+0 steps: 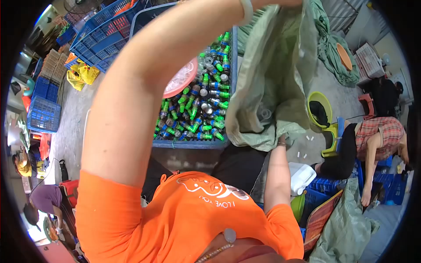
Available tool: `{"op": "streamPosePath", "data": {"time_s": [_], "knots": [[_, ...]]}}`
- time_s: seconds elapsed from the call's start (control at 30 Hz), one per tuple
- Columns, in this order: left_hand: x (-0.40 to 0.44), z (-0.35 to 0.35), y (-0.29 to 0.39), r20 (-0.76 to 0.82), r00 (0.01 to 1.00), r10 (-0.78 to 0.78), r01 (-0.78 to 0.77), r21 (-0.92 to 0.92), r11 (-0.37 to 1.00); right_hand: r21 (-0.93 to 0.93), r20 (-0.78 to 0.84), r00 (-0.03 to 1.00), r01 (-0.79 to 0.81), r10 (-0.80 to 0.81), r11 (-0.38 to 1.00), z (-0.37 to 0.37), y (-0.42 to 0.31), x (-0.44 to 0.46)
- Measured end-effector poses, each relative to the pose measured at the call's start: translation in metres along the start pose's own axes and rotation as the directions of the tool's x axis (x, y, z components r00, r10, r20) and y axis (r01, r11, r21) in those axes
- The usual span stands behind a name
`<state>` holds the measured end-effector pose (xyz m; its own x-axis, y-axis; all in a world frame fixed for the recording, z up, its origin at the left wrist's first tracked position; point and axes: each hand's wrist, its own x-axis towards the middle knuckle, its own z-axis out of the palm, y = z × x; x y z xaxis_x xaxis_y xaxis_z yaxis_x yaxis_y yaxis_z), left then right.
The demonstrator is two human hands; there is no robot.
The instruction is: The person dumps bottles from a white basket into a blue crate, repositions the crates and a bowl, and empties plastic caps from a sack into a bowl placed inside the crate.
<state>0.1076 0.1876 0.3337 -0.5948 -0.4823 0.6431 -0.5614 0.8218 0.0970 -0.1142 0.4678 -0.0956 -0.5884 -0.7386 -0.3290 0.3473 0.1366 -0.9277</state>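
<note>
A green woven sack [291, 57] hangs in front of me with its mouth toward me, a clear plastic piece [264, 114] showing inside. Raised across the view, my left arm ends at the top edge, where my left hand [280, 1] holds up the sack's upper part; its fingers are cut off. My right hand [282, 140] reaches the sack's lower rim, and folded fabric hides its fingers. Left of the sack, a large blue crate [188, 143] holds many small bottles [193, 107] with green tops. A pink basin [193, 72] of clear plastic pieces sits on them, partly behind my arm.
Blue crates [98, 37] are stacked at upper left, near yellow bags [82, 74]. At right are a yellow-green basin [320, 103], a small stool [330, 142] and a white jug [301, 177]. A person in a plaid shirt [379, 136] bends at right; another person [46, 199] works at left.
</note>
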Motion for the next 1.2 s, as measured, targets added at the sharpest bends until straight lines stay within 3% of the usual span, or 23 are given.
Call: {"op": "streamPosePath", "data": {"time_s": [0.1, 0.17, 0.2, 0.23, 0.27, 0.3, 0.33, 0.37, 0.4, 0.43, 0.5, 0.57, 0.63, 0.73, 0.8, 0.83, 0.87, 0.97, 1.0, 1.07, 1.13, 1.17, 1.2], "knots": [[-0.027, 0.059, 0.023, 0.224, 0.967, -0.122, 0.133, -0.036, 0.990, -0.121, -0.080, 0.997, -0.008, -0.002, 0.993, -0.015, 0.031, 0.003], [-0.064, 0.072, 0.045, 0.318, 0.926, -0.201, 0.281, -0.230, 0.932, -0.191, -0.110, 0.994, -0.005, -0.016, 0.982, -0.026, 0.050, 0.003], [-0.074, 0.082, 0.053, 0.401, 0.906, -0.134, 0.217, -0.171, 0.961, -0.225, -0.111, 0.993, -0.001, -0.024, 0.974, -0.033, 0.059, 0.001], [-0.089, 0.091, 0.061, 0.406, 0.912, -0.061, 0.191, -0.286, 0.939, -0.260, -0.111, 0.993, 0.010, -0.040, 0.966, -0.043, 0.067, -0.006], [-0.103, 0.129, 0.064, 0.309, 0.951, 0.028, 0.077, -0.323, 0.943, -0.299, -0.106, 0.993, 0.013, -0.047, 0.954, -0.058, 0.076, -0.014], [-0.127, 0.109, 0.076, 0.193, 0.968, 0.161, -0.066, -0.422, 0.904, -0.318, -0.101, 0.993, 0.025, -0.060, 0.948, -0.070, 0.081, -0.023], [-0.140, 0.084, 0.091, 0.463, 0.880, 0.103, 0.093, -0.381, 0.920, -0.330, -0.103, 0.992, 0.033, -0.071, 0.943, -0.082, 0.085, -0.031], [-0.158, 0.075, 0.097, 0.516, 0.843, 0.153, 0.117, -0.453, 0.884, -0.326, -0.115, 0.990, 0.037, -0.079, 0.945, -0.094, 0.089, -0.034], [-0.175, 0.058, 0.101, 0.512, 0.836, 0.196, 0.069, -0.453, 0.889, -0.316, -0.173, 0.984, -0.006, -0.052, 0.949, -0.093, 0.073, -0.051], [-0.193, 0.030, 0.105, 0.541, 0.819, 0.190, 0.090, -0.448, 0.890, -0.125, -0.146, 0.978, -0.170, 0.151, 0.978, -0.114, 0.074, -0.043], [-0.239, -0.001, 0.095, 0.382, 0.877, 0.292, -0.021, -0.576, 0.817, -0.116, -0.366, 0.924, -0.165, 0.112, 0.979, -0.123, 0.053, -0.059], [-0.289, -0.051, 0.075, 0.197, 0.971, 0.137, 0.036, -0.686, 0.727, -0.069, -0.449, 0.891, -0.111, 0.069, 0.991, -0.118, 0.021, -0.071], [-0.345, -0.098, 0.049, 0.195, 0.964, -0.179, 0.264, -0.765, 0.588, -0.190, -0.400, 0.902, 0.095, -0.166, 0.977, -0.107, 0.005, -0.068], [-0.461, -0.140, 0.013, 0.130, 0.669, -0.732, 0.566, -0.727, 0.388, -0.134, -0.394, 0.887, 0.204, -0.241, 0.970, -0.053, -0.043, -0.072], [-0.545, -0.161, 0.004, -0.049, 0.393, -0.918, 0.688, -0.647, 0.329, -0.339, -0.201, 0.748, 0.553, -0.633, 0.761, 0.009, -0.067, -0.091], [-0.606, -0.150, -0.005, -0.126, 0.269, -0.955, 0.643, -0.715, 0.276, -0.330, -0.186, 0.747, 0.565, -0.639, 0.756, 0.040, -0.074, -0.102], [-0.639, -0.170, 0.009, -0.228, 0.197, -0.954, 0.720, -0.626, 0.299, -0.292, -0.061, 0.731, 0.638, -0.679, 0.713, 0.073, -0.080, -0.114], [-0.789, -0.157, 0.034, -0.244, -0.096, -0.965, 0.856, -0.515, 0.045, -0.289, 0.258, 0.694, 0.719, -0.672, 0.632, 0.166, -0.085, -0.169], [-0.824, -0.157, 0.053, -0.238, -0.186, -0.953, 0.886, -0.461, -0.058, -0.276, 0.374, 0.613, 0.790, -0.696, 0.548, 0.188, -0.076, -0.177], [-0.875, -0.154, 0.094, -0.232, -0.211, -0.949, 0.923, -0.366, -0.116, -0.235, 0.494, 0.506, 0.861, -0.707, 0.451, 0.232, -0.063, -0.202], [-0.888, -0.164, 0.135, -0.094, -0.263, -0.960, 0.946, -0.220, -0.238, -0.169, 0.720, 0.334, 0.934, -0.608, 0.314, 0.274, -0.050, -0.245], [-0.902, -0.160, 0.150, -0.041, -0.193, -0.980, 0.974, -0.127, -0.186, -0.158, 0.728, 0.324, 0.937, -0.605, 0.312, 0.291, -0.045, -0.259], [-0.913, -0.157, 0.161, 0.018, -0.122, -0.992, 0.992, -0.034, -0.123, -0.082, 0.786, 0.180, 0.978, -0.591, 0.189, 0.308, -0.041, -0.271]]}}
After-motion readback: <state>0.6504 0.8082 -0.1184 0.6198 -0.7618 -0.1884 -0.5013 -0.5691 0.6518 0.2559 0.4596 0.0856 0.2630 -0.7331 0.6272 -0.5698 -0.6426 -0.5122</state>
